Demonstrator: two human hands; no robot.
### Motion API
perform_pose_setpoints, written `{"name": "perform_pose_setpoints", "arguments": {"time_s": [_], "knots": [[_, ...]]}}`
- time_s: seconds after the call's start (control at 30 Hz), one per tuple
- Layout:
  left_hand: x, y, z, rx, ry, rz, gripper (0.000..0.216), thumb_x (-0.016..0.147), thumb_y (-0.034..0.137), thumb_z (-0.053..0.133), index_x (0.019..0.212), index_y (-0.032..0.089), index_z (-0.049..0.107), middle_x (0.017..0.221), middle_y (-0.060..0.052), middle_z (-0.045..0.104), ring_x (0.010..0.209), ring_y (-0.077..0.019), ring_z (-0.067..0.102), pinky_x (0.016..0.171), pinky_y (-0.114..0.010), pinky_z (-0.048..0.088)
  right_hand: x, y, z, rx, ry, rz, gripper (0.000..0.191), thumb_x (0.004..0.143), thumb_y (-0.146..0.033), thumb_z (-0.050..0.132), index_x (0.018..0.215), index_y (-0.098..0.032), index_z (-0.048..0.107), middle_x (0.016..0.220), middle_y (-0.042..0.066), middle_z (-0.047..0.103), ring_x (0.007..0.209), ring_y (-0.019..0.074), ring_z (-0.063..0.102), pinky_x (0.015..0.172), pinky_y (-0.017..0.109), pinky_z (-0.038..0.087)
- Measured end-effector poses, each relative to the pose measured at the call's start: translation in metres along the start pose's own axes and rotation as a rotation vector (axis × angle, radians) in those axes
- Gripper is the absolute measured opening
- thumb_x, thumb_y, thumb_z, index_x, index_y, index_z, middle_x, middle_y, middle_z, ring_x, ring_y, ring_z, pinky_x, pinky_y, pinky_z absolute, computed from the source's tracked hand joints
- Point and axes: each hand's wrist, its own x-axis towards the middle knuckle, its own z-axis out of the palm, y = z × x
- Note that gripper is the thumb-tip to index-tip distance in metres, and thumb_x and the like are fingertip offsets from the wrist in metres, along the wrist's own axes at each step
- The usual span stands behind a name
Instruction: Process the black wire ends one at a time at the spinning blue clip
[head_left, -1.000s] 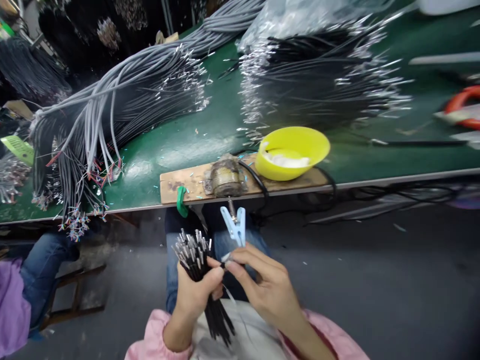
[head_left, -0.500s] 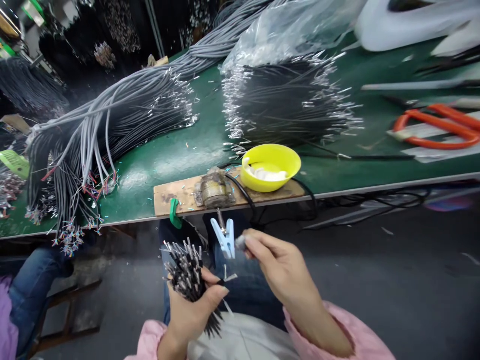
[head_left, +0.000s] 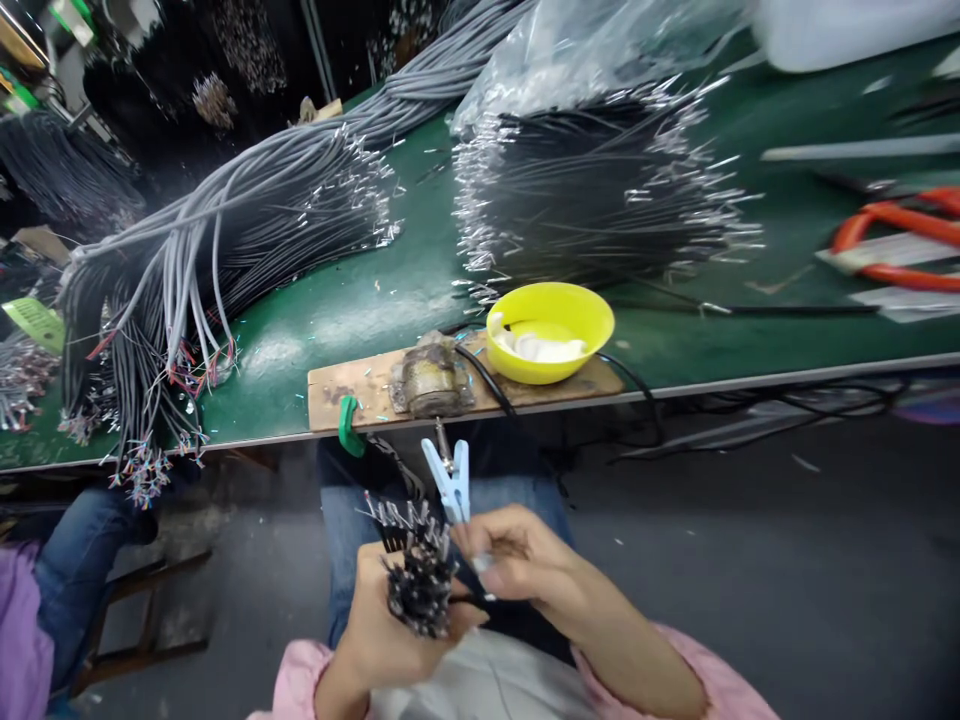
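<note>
Left hand (head_left: 379,620) gripped wire bundle (head_left: 421,592); right hand (head_left: 529,560) was near clothespin (head_left: 452,484), hold unclear. Loose squeeze risked dropping wires.

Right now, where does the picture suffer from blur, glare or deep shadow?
Head view: the right hand blurs around the fingertips; head view, right edge: the orange-handled scissors look smeared; head view, left of centre: pale glare on the green tabletop; head view, upper left: the background is very dark.
</note>
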Motion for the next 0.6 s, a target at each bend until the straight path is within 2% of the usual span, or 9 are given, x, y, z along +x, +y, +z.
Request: {"name": "perform_pose_setpoints", "arguments": {"time_s": [0.1,0.17,0.27,0.4,0.5,0.6], "knots": [[0.001,0.003,0.000,-0.019,-0.021,-0.013,0.013,0.049,0.021,0.080,0.045,0.019,0.068,0.046,-0.003,0.061,0.051,-0.0205,0.058,0.062,-0.035,0.050,0.002,0.005,0.000,0.110,-0.070,0.099,0.023,0.049,-0.031,0.068,0.048,-0.018,0.049,0.045,-0.005,0.043,0.043,0.0088,0.034,0.042,0.022,0.027],[0.002,0.000,0.002,-0.039,-0.009,-0.026,0.013,0.049,0.022,0.080,0.046,0.018,0.068,0.048,-0.003,0.061,0.052,-0.0204,0.058,0.063,-0.035,0.050,0.003,0.008,0.001,0.091,-0.016,0.072,0.024,0.049,-0.031,0.071,0.049,-0.017,0.051,0.046,-0.005,0.045,0.043,0.0090,0.036,0.043,0.022,0.029],[0.002,-0.009,0.004,-0.087,0.044,-0.058,0.019,0.051,0.027,0.080,0.045,0.017,0.065,0.045,-0.002,0.057,0.047,-0.0155,0.051,0.053,-0.031,0.046,0.004,0.012,0.002,0.006,0.110,-0.026,0.029,0.051,-0.036,0.074,0.051,-0.017,0.053,0.049,-0.004,0.047,0.046,0.0102,0.040,0.045,0.023,0.033],[0.002,-0.020,0.006,-0.175,0.095,-0.120,0.027,0.052,0.035,0.080,0.050,0.014,0.064,0.039,0.002,0.048,0.036,-0.0074,0.038,0.038,-0.024,0.033,0.003,0.014,0.002,-0.068,0.222,-0.178,0.036,0.064,-0.052,0.068,0.062,-0.016,0.062,0.050,-0.003,0.049,0.045,0.0106,0.043,0.043,0.022,0.036],[0.002,-0.025,0.009,-0.247,0.095,-0.160,0.035,0.052,0.044,0.079,0.050,0.014,0.061,0.035,0.004,0.042,0.031,-0.0048,0.032,0.034,-0.022,0.024,0.000,0.013,0.006,-0.108,0.198,-0.366,0.049,0.066,-0.064,0.063,0.079,-0.017,0.069,0.058,0.002,0.058,0.048,0.0133,0.050,0.044,0.024,0.042],[0.003,-0.028,0.012,-0.314,0.089,-0.185,0.041,0.050,0.051,0.078,0.051,0.015,0.057,0.034,0.005,0.039,0.029,-0.0048,0.032,0.033,-0.022,0.025,-0.004,0.009,0.013,-0.281,0.173,-0.557,0.033,0.072,-0.052,0.065,0.073,-0.019,0.070,0.062,0.005,0.064,0.054,0.0161,0.056,0.051,0.027,0.047]]}}
